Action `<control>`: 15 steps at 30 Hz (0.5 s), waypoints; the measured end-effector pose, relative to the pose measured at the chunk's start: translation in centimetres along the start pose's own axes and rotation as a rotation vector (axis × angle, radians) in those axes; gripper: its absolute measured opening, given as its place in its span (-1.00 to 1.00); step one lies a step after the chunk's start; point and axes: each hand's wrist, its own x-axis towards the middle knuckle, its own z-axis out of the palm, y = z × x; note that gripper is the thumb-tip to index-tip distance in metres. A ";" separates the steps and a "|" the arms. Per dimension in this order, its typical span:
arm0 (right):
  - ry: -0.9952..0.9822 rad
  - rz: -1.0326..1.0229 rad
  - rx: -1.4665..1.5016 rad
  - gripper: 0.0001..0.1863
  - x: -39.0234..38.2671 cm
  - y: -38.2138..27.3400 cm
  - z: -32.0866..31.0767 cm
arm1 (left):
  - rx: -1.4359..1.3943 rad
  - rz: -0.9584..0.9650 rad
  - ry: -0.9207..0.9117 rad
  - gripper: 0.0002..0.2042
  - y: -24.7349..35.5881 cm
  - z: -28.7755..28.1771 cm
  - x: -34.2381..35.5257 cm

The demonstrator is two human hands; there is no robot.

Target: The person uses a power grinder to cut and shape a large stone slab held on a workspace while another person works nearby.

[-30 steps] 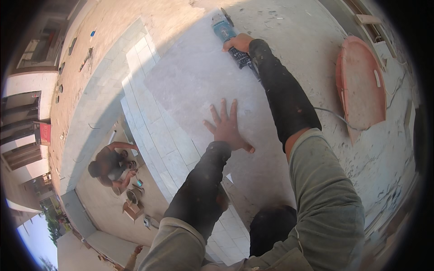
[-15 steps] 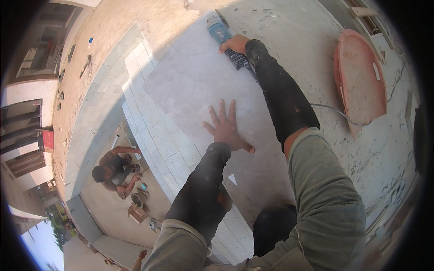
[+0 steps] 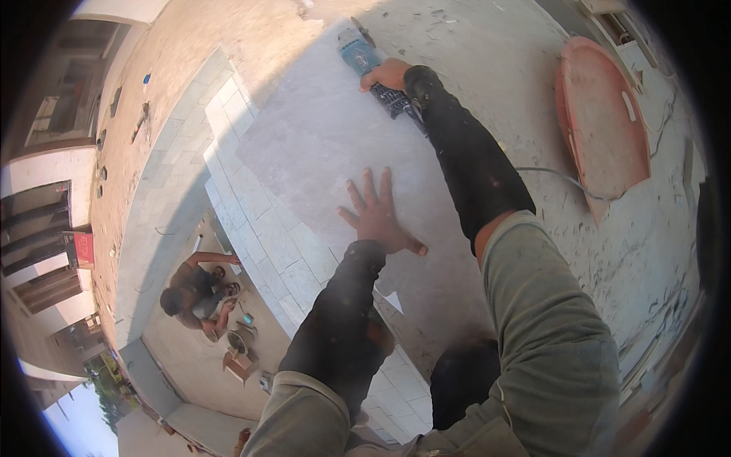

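Observation:
My right hand (image 3: pixel 388 75) grips a teal and black angle grinder (image 3: pixel 359 57), its thin round disc at the far edge of a large grey tile (image 3: pixel 304 145). The disc stands on edge; dust haze over the tile blurs whether it touches. My left hand (image 3: pixel 378 218) lies flat on the tile's middle with fingers spread, holding nothing. Black sleeves cover both my forearms. A small white shard (image 3: pixel 394 302) lies beside the tile's near left edge, close to my left forearm.
To the right a broken reddish basin (image 3: pixel 605 122) stands near a grey cord (image 3: pixel 560 174) on the dusty, debris-strewn floor. Pale tiled paving (image 3: pixel 274 244) runs along the left. Beyond it a person (image 3: pixel 202 289) squats lower down, beside a bucket (image 3: pixel 239 341) and a brown box (image 3: pixel 240 367).
My right hand and the grinder have shifted slightly left in view. My left hand stays flat on the tile. The squatting person's arm has moved, and the teal item lies apart from their hand.

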 end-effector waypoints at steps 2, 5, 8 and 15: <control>0.017 0.004 -0.019 -0.25 -0.3 -0.3 0.1 | 0.005 0.001 0.004 0.68 -0.1 0.1 0.0; -0.001 0.016 -0.033 -0.19 -0.9 -0.7 -0.2 | 0.001 0.004 0.011 0.68 -0.1 0.3 0.1; -0.012 0.025 -0.015 -0.19 -1.6 -1.1 -0.2 | 0.001 0.000 0.016 0.67 -0.3 0.3 0.0; 0.001 0.001 0.035 -0.27 -1.5 -0.1 -0.1 | -0.002 0.009 0.016 0.67 -0.1 0.4 0.1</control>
